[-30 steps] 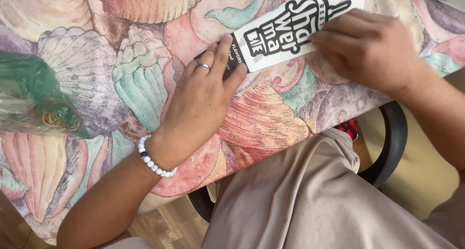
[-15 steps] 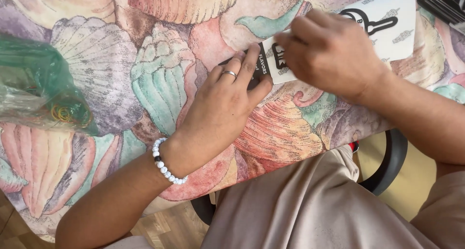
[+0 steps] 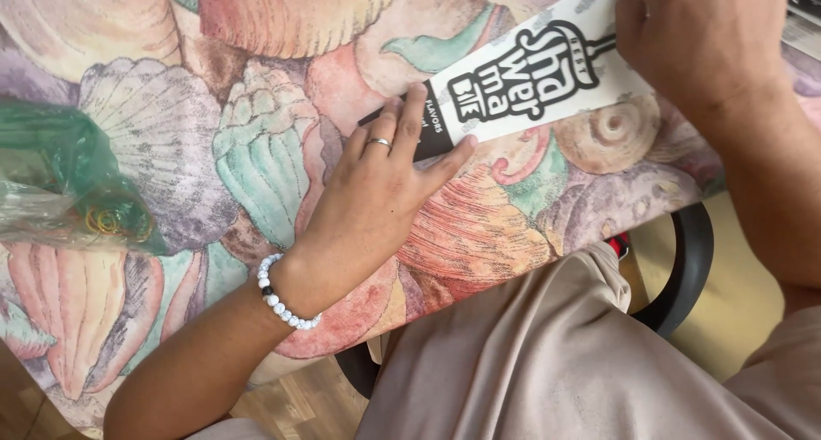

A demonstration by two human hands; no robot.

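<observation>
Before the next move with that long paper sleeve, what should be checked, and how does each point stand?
1. Left hand pins the near end of the white paper sleeve: ok.
2. Right hand covers its far end: ok.
3. Sleeve lies flat on the shell-patterned tablecloth: ok.
4. Green plastic bag lies apart from both hands: ok.
5. Whether the sleeve holds anything: cannot tell.

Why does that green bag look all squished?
The green plastic bag lies crumpled at the table's left edge, a small gold ring shape showing through it. Nothing looks spilled or torn. The left hand presses the paper sleeve flat on the shell-print cloth, and the right hand holds its far end.
</observation>
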